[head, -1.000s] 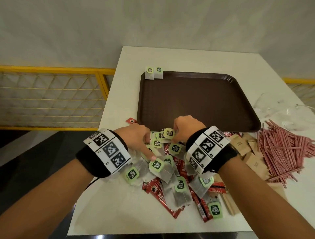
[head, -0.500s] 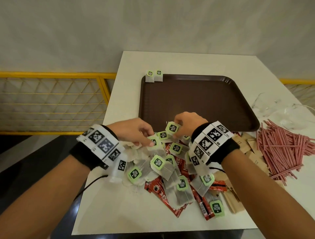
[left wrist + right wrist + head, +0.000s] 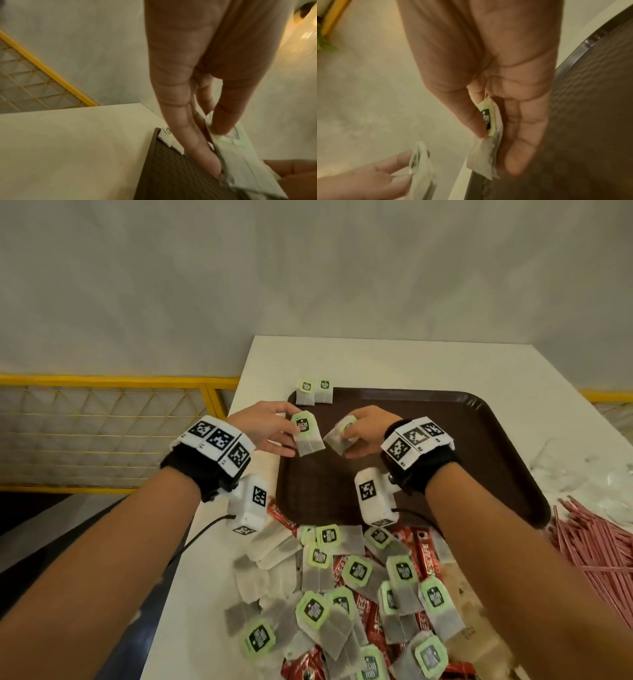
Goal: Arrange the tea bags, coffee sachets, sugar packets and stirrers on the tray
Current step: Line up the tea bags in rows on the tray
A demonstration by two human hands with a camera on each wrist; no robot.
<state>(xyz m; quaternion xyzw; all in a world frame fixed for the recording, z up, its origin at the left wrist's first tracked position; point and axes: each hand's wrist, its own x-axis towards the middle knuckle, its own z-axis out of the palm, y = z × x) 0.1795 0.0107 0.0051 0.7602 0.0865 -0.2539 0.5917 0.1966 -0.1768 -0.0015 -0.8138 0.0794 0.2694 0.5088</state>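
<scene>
1. Head view: the left hand [image 3: 265,424] pinches a tea bag [image 3: 308,434] between thumb and fingers; its green tag carries a black label whose wording is too small to read with certainty.
2. Head view: the right hand [image 3: 364,431] pinches a second tea bag [image 3: 337,436], held tilted, just beside the first; the two bags are close but apart.
3. Both hands hang over the near-left part of the brown tray [image 3: 479,446].
4. Beyond the left hand, two placed tea bags [image 3: 314,392] stand side by side against the tray's far-left corner rim.
5. Behind the wrists, toward the body, a loose pile of tea bags [image 3: 356,573] lies mixed with red coffee sachets [image 3: 433,556]; the sachet lettering is only partly legible.
6. To the outside of the right forearm lies a heap of pink stirrers [image 3: 596,549]. All items rest on a white table [image 3: 376,361].
7. Left wrist view only: the thumb [image 3: 228,115] presses the bag's tag end against the fingers, and the placed bags' lower edges rest on the textured tray floor [image 3: 171,175].
8. Right wrist view only: the tag [image 3: 488,119] is seen edge-on between thumb and fingers, with black print showing.
</scene>
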